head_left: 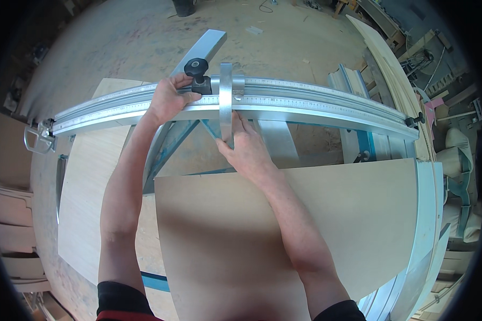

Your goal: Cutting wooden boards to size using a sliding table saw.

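A long aluminium fence rail (pixel 305 101) with measuring scales runs across the view. On it sits a metal flip stop (pixel 226 96), a flat bar curving down over the near side. Just left of that stands a black star knob (pixel 196 67) on a black base. My left hand (pixel 170 100) is closed on this base, thumb in front and fingers behind, below the knob. My right hand (pixel 247 147) pinches the lower end of the flip stop, its thumb to the left and its index finger up against the rail's underside; some fingers are hidden.
A large beige board (pixel 326 214) lies in front of me under my right forearm. Left of it is a paler panel (pixel 85 198). Blue-and-silver frame bars (pixel 276 142) show beneath the rail. Long boards (pixel 380 75) lean at the right; a dark bucket (pixel 184 7) stands far back.
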Tool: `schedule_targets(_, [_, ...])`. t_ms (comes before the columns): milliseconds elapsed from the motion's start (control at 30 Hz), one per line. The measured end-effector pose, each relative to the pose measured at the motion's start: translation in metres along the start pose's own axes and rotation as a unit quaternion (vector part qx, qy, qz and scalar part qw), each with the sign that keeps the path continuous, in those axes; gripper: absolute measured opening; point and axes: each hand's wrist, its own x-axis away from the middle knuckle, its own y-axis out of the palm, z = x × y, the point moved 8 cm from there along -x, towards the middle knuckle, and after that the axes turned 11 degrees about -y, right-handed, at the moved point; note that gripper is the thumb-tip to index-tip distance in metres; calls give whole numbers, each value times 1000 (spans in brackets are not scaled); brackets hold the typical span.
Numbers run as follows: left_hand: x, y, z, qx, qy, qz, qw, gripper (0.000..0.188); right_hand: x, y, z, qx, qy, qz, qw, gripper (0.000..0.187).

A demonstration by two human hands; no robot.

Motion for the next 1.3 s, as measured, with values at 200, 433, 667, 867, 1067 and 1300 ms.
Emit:
schedule_targets(200, [-3,-7,-2,16,8,-7,1000,44,-3,-2,-9,1,9,-6,1000,77])
schedule_targets(433, [-3,-11,2,16,-11,-13,1000,44,-6,-3,-13,12,8,-10,1000,77])
schedule_targets(667, [0,-16,7,-5,-20,-7,1000,46,-9,-3,-16,6,7,-11,1000,77])
schedule_targets(867, [0,-20,5,-3,-13,-5,1000,47,-11,-1,-21,10,-1,-2,1000,76])
schedule_targets(1067, [-1,-22,3,-8,-10,-4,1000,49,-12,-1,-23,6,2,-2,1000,75])
schedule_targets(1300, [-2,-22,-2,0,-3,-4,1000,49,-11,2,-22,7,0,-1,1000,75])
